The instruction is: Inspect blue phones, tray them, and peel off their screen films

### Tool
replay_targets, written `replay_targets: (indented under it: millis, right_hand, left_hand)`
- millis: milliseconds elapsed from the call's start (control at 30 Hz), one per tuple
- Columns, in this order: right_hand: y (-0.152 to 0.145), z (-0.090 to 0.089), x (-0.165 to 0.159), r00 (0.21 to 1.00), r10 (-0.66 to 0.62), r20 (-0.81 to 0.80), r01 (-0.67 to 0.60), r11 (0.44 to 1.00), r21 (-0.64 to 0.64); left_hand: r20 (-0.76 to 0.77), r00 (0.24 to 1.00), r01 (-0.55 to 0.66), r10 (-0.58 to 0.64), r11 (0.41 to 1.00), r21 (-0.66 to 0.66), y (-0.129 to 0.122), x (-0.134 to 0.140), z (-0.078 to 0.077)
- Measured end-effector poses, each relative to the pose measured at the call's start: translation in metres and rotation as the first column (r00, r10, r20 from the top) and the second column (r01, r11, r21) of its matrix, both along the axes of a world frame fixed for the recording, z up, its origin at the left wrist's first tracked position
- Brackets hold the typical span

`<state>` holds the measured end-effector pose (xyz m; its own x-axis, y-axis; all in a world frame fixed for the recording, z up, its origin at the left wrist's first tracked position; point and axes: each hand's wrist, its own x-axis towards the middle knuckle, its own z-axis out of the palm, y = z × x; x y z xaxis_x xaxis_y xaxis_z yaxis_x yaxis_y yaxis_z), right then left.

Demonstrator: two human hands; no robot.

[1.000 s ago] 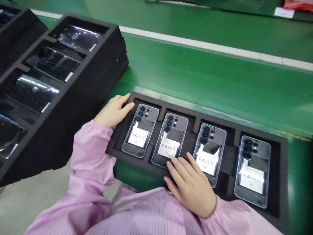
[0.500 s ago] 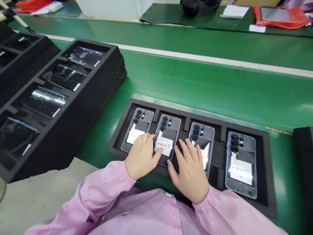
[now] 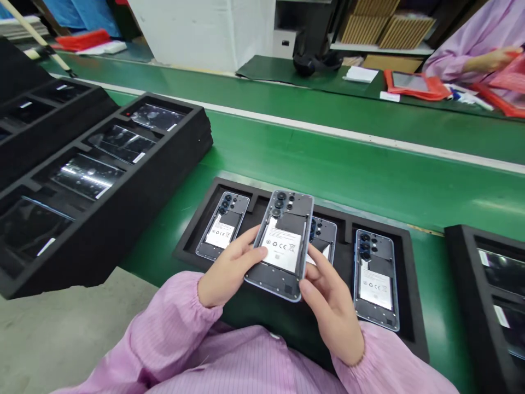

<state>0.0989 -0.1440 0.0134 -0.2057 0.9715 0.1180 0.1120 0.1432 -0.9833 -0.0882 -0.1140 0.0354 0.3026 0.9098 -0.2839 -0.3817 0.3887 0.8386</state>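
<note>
Between my two hands a smartphone (image 3: pixel 283 246) without its back cover is raised above a black foam tray (image 3: pixel 186 243). Its camera lenses and white battery label face up. My left hand (image 3: pixel 229 268) grips the left edge, thumb on top and fingers underneath. On the lower right edge, my right hand (image 3: pixel 332 306) pinches it with the thumb and fingers. Three similar phones lie in the tray: one at the left (image 3: pixel 221 227), another partly hidden behind the held phone (image 3: pixel 326 235), and a third at the right (image 3: pixel 375 279).
Stacked black foam trays (image 3: pixel 164 180) with dark glossy panels stand on the left, another foam tray (image 3: pixel 463 284) on the right. Beyond the green bench (image 3: pixel 369 169), a co-worker's hand (image 3: pixel 492 60) is near red bags (image 3: pixel 418 85). A white box (image 3: pixel 205 33) stands at the back.
Both hands have closed on the second phone from the left and lifted it out of its tray slot. The view has tilted up, showing the co-worker and shelves at the back.
</note>
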Motion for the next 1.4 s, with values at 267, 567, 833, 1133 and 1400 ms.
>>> replay_targets:
  millis: [267,567,833,1133,1400]
  right_hand:
    - [-0.021,0.033,0.009,0.985,-0.037,-0.166,0.049,0.996,0.073]
    - [-0.030,0.034,0.009,0.988,-0.089,-0.129,0.108,0.983,0.151]
    - [-0.035,0.030,0.016,0.994,-0.100,-0.047,0.103,0.992,0.067]
    - [-0.026,0.027,0.020,0.981,0.001,-0.193,-0.006,1.000,-0.023]
    - [-0.023,0.033,0.002,0.985,-0.106,-0.139,0.120,0.988,0.101]
  left_hand:
    - [0.449,0.879,0.213,-0.163,0.975,-0.062,-0.012,0.033,-0.003]
    - [0.569,0.799,0.279,-0.192,0.958,-0.069,-0.014,0.038,-0.005]
    - [0.616,0.735,0.385,-0.285,0.922,-0.033,-0.011,0.037,-0.004]
    - [0.574,0.753,0.383,-0.322,0.924,0.016,-0.010,0.039,-0.007]
    - [0.521,0.805,0.322,-0.284,0.947,0.019,-0.011,0.040,-0.008]
